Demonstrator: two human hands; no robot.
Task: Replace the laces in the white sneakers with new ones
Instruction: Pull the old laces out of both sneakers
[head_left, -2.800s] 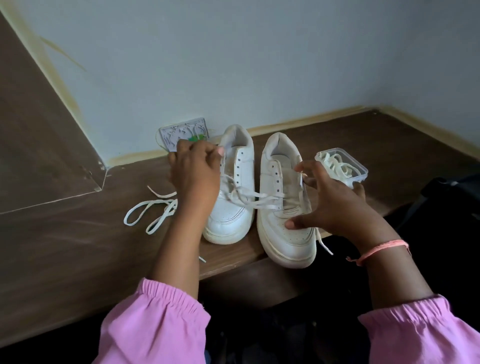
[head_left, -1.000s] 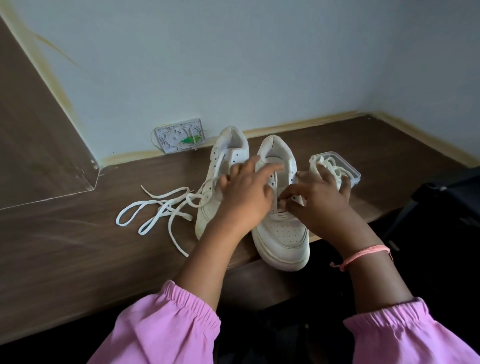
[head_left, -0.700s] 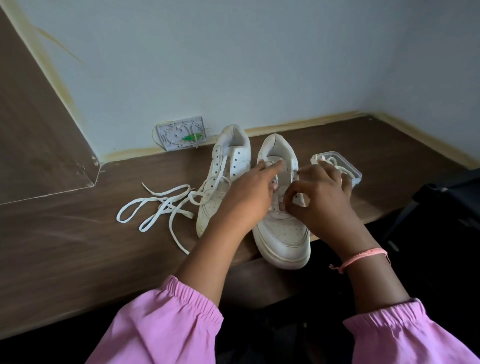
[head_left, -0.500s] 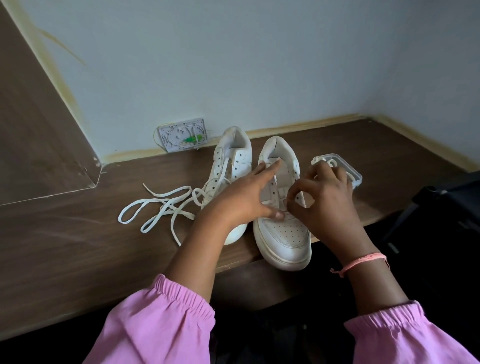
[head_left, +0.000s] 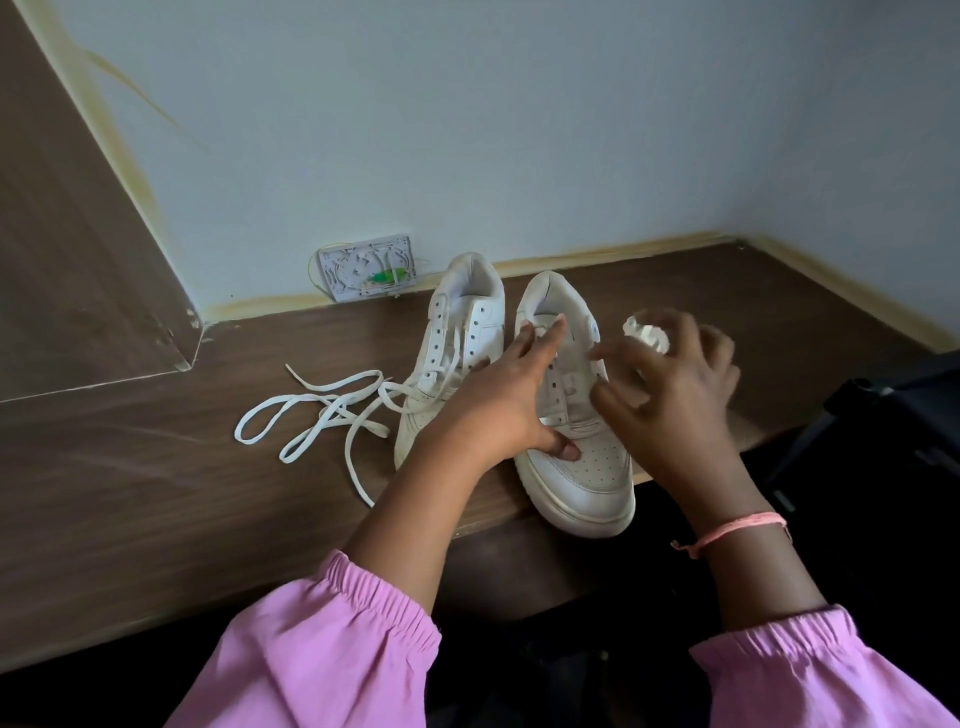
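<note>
Two white sneakers stand side by side on the wooden desk (head_left: 156, 493), toes toward me. The left sneaker (head_left: 462, 332) has a white lace (head_left: 322, 410) pulled mostly out, lying in loops to its left. My left hand (head_left: 504, 405) rests flat on the right sneaker (head_left: 582, 478), fingers straight along the eyelets and thumb on the toe box. My right hand (head_left: 670, 400) is blurred, with fingers spread over the sneaker's right side and nothing held. Behind it, a bundle of new laces (head_left: 647, 332) shows; its clear container is mostly hidden.
A white wall plate (head_left: 366, 267) with a green part sits where the desk meets the wall. A dark bag or chair (head_left: 893, 415) stands at the right, beside the desk's front edge. The right sneaker's toe overhangs that edge.
My left hand has left the left sneaker and come to lie on the right one. The old lace now trails on the desk. My right hand has released its pinch and spread its fingers.
</note>
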